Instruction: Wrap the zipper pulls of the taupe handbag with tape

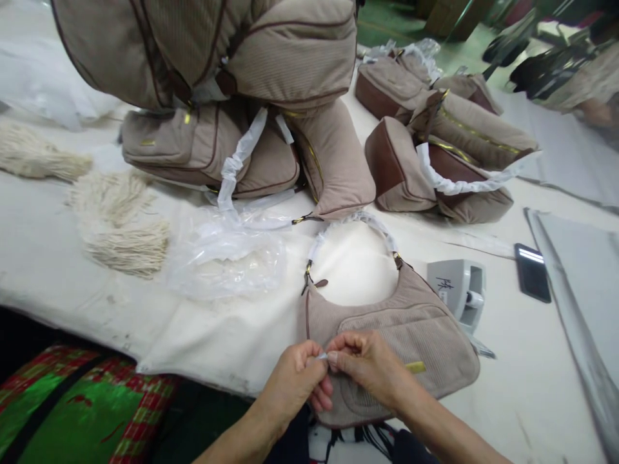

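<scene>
Both hands meet above a taupe ribbed shoulder bag lying flat at the table's front edge. Its handle is wrapped in white film and arches away from me. My left hand pinches a small whitish-blue piece, too small to name, between thumb and finger. The fingertips of my right hand are pinched together at the other end of the same piece. A gold plate on the bag shows beside my right wrist. My hands cover part of the bag's pocket.
Several similar bags are heaped at the back, and more stand at the back right. A grey tape dispenser and a phone lie to the right. Clear plastic and bundles of cream cords lie left.
</scene>
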Available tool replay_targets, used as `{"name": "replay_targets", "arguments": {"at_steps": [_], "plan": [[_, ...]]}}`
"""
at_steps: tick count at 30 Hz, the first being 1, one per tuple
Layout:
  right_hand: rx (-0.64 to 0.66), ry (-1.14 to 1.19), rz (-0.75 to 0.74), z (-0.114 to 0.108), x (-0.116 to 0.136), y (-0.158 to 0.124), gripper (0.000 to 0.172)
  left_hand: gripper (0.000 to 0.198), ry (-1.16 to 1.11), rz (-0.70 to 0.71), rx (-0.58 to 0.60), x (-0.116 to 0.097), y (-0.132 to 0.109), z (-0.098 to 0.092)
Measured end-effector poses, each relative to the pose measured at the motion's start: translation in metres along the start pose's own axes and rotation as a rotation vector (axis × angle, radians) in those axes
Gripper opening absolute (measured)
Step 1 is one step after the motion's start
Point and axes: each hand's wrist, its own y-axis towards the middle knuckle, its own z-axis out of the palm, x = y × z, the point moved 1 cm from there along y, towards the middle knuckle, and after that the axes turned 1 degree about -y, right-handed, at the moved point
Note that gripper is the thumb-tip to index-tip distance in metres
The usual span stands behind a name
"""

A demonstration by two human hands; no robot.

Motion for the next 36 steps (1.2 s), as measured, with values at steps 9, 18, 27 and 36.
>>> {"name": "replay_targets", "arguments": {"at_steps": [9,18,27,36], "plan": [[-0.105,-0.189,0.055,0.006,-0.001,0.003,0.009,0.035,-0.023,-0.012,0.070,-0.004,-0.001,-0.002],[-0.051,-0.252,0.157,0.005,0.007,-0.001,0.058,0.042,-0.056,0.039,0.229,-0.001,0.001,-0.009],[-0.134,-0.686,-0.209,0.009,-0.002,-0.005,0.020,0.070,-0.136,0.114,0.198,0.009,0.000,-0.015],[0.086,-1.053,-0.586,-0.003,-0.009,0.002,0.013,0.094,-0.296,0.121,0.179,0.008,0.000,-0.018]]}}
